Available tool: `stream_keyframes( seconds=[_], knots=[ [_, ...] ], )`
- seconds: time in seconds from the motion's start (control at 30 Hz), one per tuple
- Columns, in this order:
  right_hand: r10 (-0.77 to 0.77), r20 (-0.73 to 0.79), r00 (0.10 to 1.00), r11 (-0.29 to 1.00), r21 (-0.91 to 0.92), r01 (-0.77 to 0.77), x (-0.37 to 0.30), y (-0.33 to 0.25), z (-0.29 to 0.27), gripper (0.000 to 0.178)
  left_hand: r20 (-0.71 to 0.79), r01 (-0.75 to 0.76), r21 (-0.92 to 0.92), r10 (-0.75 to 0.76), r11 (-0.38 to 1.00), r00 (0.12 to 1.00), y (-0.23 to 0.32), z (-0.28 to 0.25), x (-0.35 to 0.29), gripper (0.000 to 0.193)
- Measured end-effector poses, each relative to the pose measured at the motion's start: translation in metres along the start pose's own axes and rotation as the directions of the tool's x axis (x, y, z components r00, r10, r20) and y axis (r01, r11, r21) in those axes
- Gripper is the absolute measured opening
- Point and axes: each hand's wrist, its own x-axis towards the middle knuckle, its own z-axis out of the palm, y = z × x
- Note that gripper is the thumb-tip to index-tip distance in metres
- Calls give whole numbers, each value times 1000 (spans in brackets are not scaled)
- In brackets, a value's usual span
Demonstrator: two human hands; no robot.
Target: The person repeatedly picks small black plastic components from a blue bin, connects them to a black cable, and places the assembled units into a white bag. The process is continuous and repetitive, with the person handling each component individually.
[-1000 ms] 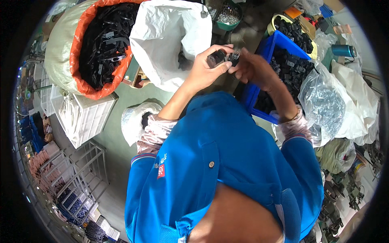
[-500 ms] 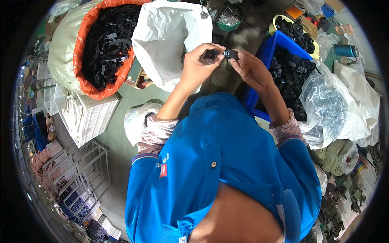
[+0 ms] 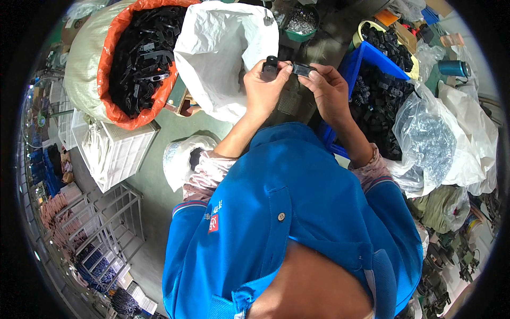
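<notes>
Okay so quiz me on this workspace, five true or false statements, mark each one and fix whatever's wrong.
1. The left hand holds a black part. True.
2. The right hand is empty. False: its thumb and fingers grip a small dark piece.
3. The orange-rimmed bag contains many black pieces. True.
4. The blue bin stands to the left of the open white sack. False: it is to the right of the sack.
5. The green container near the top edge holds a red cloth. False: it holds small shiny pieces.
</notes>
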Motion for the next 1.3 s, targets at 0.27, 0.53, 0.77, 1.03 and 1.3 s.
stream_keyframes(
  seconds=[0.27,0.53,0.77,1.03,1.3],
  knots=[
    [26,38,999,996,-88,-23,9,2,-6,19,33,229,-123,-227,966,973,-9,-4,4,11],
    [193,8,981,981,15,-193,14,-17,-24,29,573,742,-488,-473,460,670,6,-46,22,46],
    [140,53,989,990,12,-141,19,-45,-26,25,489,555,-154,-425,817,762,14,-39,11,30],
    [84,105,991,992,-100,-74,27,-48,-25,22,593,555,-22,-436,832,677,20,-28,-2,41],
    [81,147,986,923,-385,-19,28,-49,-21,24,640,559,-26,-416,829,646,17,-22,-3,36]
  ],
)
